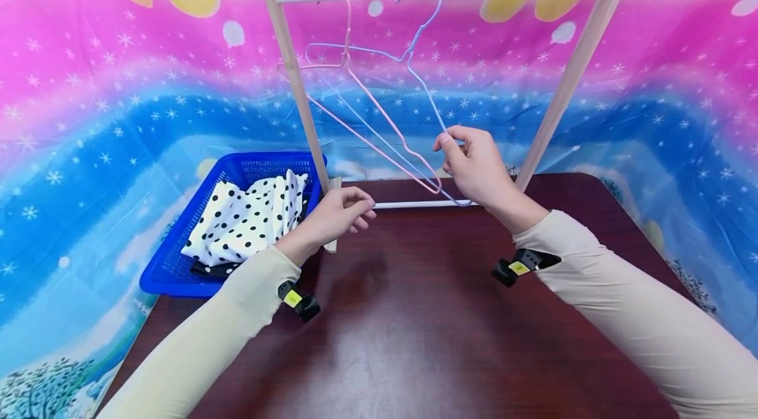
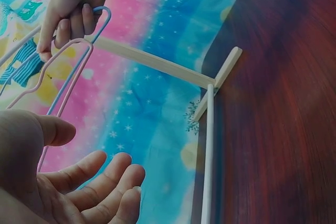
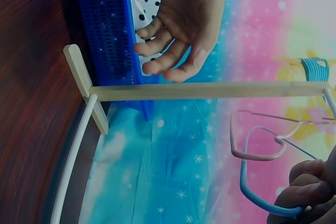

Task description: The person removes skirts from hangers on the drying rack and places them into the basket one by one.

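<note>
Two wire hangers hang from the top bar of a small wooden rack. My right hand pinches the sloping side of the blue hanger between thumb and fingers. Left of it, and overlapping it in the head view, is the pink hanger, which neither hand holds. My left hand hovers in front of the rack's left post, low by the bottom bar. In the left wrist view its loosely bent fingers are spread with nothing between them.
At the left stands a blue plastic basket holding white cloth with black dots and a darker dotted cloth beneath. The rack's feet rest on a dark red wooden table. A patterned backdrop surrounds the table.
</note>
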Action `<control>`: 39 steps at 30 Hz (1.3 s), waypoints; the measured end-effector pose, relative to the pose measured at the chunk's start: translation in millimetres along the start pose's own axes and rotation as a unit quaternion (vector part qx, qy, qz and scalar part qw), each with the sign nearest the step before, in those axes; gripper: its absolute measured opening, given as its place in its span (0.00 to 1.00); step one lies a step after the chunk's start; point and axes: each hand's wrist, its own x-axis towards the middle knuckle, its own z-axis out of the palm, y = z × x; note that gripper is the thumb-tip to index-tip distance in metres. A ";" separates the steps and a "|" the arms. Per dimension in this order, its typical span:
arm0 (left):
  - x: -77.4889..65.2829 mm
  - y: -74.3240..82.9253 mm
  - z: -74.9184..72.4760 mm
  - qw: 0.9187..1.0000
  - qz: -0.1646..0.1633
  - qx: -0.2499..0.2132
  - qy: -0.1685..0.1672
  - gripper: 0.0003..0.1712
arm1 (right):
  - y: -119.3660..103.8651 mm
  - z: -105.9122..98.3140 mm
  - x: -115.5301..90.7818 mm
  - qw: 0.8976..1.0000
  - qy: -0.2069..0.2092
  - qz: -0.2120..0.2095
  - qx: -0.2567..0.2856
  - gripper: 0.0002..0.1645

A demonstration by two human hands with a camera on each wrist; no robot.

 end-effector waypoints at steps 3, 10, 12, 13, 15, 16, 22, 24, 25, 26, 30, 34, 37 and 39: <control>1.0 -0.8 0.8 1.000 -0.005 -0.001 -0.002 0.17 | -2.8 4.3 0.8 1.000 -0.005 0.001 0.007 0.18; 2.9 -3.9 1.6 1.000 -0.014 -0.005 -0.002 0.17 | -13.9 15.9 3.3 0.999 -0.015 0.003 0.033 0.17; 2.3 -3.5 1.6 1.000 -0.013 -0.005 -0.002 0.17 | -16.9 18.8 4.1 0.999 -0.017 0.003 0.031 0.17; 1.9 -3.2 1.7 1.000 -0.012 -0.006 -0.003 0.17 | -18.0 20.2 4.4 0.999 -0.018 0.003 0.028 0.17; 1.0 -2.2 1.8 1.000 -0.011 -0.007 -0.003 0.17 | -20.0 23.0 4.6 0.999 -0.019 0.006 0.029 0.18; 0.5 -1.8 1.9 1.000 -0.010 -0.007 -0.003 0.18 | -20.9 24.6 4.6 0.999 -0.020 0.008 0.034 0.18; -1.0 -2.0 2.0 1.000 -0.008 -0.007 -0.005 0.18 | -27.9 33.9 2.7 0.995 -0.049 0.017 0.090 0.23; -0.5 -2.9 2.4 1.000 -0.007 -0.007 -0.006 0.18 | -29.9 36.7 2.7 0.993 -0.062 0.016 0.103 0.24; -0.1 -3.3 2.6 1.000 -0.007 -0.008 -0.006 0.18 | -30.7 38.1 2.9 0.992 -0.068 0.014 0.106 0.24; 0.2 -3.6 2.9 1.000 -0.006 -0.008 -0.007 0.18 | -31.6 39.2 3.0 0.991 -0.073 0.014 0.111 0.24; 1.8 -5.2 3.8 1.000 -0.006 -0.012 -0.009 0.18 | -33.6 42.0 3.6 0.989 -0.085 0.018 0.121 0.22; 2.1 -5.7 4.2 1.000 -0.008 -0.011 -0.008 0.18 | -35.1 44.2 4.8 0.989 -0.090 0.016 0.113 0.21; 2.6 -6.8 4.8 1.000 -0.013 -0.009 -0.008 0.18 | -37.4 47.8 6.6 0.990 -0.096 0.008 0.105 0.20; 2.9 -7.2 5.2 1.000 -0.016 -0.008 -0.009 0.18 | -40.0 51.1 7.5 0.990 -0.099 0.001 0.101 0.20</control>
